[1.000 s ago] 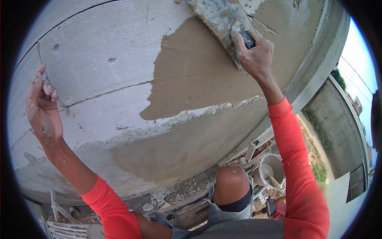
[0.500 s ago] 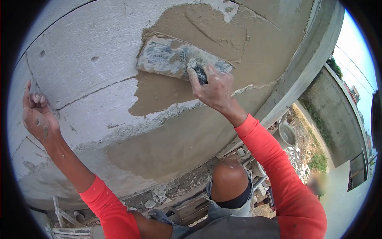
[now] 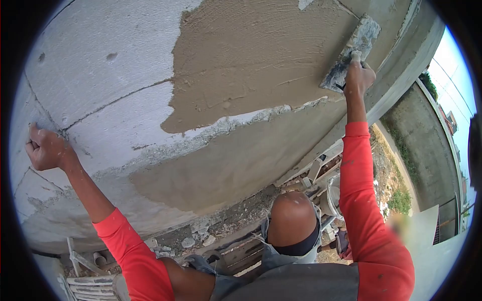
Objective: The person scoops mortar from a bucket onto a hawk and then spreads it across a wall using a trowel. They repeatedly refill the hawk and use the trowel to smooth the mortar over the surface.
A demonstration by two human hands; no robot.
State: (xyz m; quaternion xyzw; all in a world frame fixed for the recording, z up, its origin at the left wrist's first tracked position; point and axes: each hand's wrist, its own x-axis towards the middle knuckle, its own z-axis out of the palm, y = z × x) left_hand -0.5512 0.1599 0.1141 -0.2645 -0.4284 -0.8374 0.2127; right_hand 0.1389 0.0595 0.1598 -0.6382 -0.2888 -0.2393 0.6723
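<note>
One flat, rectangular, mortar-smeared trowel (image 3: 365, 33) is gripped in the right hand (image 3: 360, 78) at the right end of the wet brown plaster patch (image 3: 241, 60), tilted, just beside the grey concrete wall edge (image 3: 401, 62). To its left, the patch is bounded by bare white block wall (image 3: 115, 45) with two small pits, below by one rough, crumbly ledge (image 3: 221, 125); open plaster lies between the two hands. The left hand (image 3: 48, 149) is curled near the white blocks, nothing visible in it; one pale bucket (image 3: 333, 195) is partly hidden by the right red sleeve (image 3: 357, 175).
</note>
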